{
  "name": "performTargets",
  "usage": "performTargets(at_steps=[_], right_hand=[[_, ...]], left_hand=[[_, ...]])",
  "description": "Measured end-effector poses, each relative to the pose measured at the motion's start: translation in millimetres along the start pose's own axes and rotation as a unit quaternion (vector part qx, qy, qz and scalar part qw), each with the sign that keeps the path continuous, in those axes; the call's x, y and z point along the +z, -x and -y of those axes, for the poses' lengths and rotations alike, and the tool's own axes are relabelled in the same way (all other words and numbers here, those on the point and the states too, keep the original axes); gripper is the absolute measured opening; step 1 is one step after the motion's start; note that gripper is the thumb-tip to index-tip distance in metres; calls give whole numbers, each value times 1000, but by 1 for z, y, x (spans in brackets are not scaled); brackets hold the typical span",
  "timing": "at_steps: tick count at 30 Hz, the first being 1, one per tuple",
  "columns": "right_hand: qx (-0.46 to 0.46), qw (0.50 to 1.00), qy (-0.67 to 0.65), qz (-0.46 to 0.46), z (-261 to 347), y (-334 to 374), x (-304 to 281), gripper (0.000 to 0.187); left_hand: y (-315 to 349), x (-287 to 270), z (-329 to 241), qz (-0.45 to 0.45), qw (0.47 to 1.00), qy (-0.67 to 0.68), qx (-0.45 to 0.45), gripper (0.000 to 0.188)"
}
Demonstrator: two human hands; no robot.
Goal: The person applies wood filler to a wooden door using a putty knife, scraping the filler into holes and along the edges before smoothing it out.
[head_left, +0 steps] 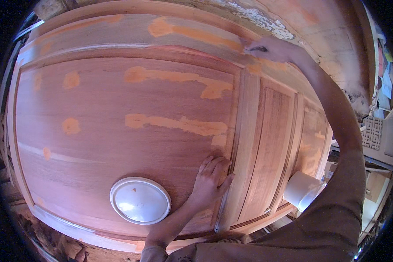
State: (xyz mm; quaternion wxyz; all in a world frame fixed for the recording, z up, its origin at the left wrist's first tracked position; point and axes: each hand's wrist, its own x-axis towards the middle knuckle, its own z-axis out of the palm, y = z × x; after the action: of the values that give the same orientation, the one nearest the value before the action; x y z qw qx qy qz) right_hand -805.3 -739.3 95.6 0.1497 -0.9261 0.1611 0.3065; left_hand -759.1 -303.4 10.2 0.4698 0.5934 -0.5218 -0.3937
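Brown sleeve (pixel 292 231) nearest, lower right. Two hands, apart: left hand (pixel 208 181) rests on wood, fingers loosely bent; right hand (pixel 273 49) is at the far rail, cannot tell whether gripping anything. One reddish wooden door (pixel 91 168) lies beneath both; two long orange smears (pixel 179 124) mark its largest panel. One white lid (pixel 139 201), one white tub (pixel 297 190) on top. Pale lattice (pixel 372 133) at right.

On the door (pixel 100 102), from the view's middle, a lid (pixel 140 200) lies at 7 o'clock, the left hand (pixel 212 179) just past 5, a tub (pixel 297 191) at 4, the right hand (pixel 273 49) at 1.
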Motion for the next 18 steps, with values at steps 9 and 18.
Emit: performTargets(at_steps=[9,18], right_hand=[[317,928,-188,50,6,100,6,39],[185,470,-783,-363,86,218,192,31]], left_hand=[[1,2,-7,2,999,-35,26,36],[-4,31,-8,-18,988,-125,86,29]])
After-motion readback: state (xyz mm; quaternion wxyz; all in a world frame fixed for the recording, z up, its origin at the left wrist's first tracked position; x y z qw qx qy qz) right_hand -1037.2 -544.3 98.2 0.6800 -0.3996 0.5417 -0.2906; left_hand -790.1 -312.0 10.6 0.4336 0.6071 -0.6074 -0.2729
